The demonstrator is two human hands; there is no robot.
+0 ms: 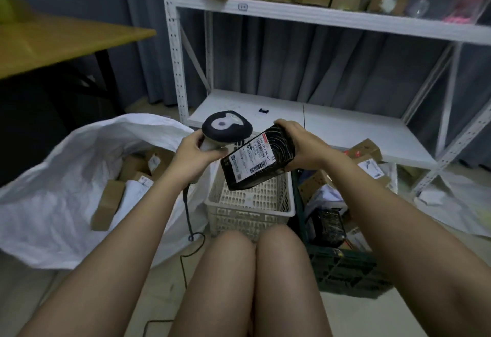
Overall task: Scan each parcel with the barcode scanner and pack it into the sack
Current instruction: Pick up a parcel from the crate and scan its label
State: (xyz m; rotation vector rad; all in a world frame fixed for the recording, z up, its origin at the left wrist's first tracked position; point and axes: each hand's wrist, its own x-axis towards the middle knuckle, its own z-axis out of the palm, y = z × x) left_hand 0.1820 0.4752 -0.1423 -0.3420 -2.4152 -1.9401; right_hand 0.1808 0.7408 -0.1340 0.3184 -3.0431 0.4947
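My left hand (195, 150) grips the handle of the barcode scanner (225, 126), whose dark head with a white top sits just left of the parcel. My right hand (300, 145) holds a black box parcel (276, 166) by its far end, tilted, with its white shipping label and barcode facing up towards me. Scanner head and parcel nearly touch above the white basket (249, 203). The white sack (53, 190) lies open at the left with several brown cardboard parcels (107, 205) inside.
A dark green crate (345, 267) at the right holds more parcels, one of them black. The scanner cable (188, 219) hangs to the floor between sack and basket. A white metal shelf rack (332, 17) stands behind; a yellow table (53, 44) is at far left. My knees are in the foreground.
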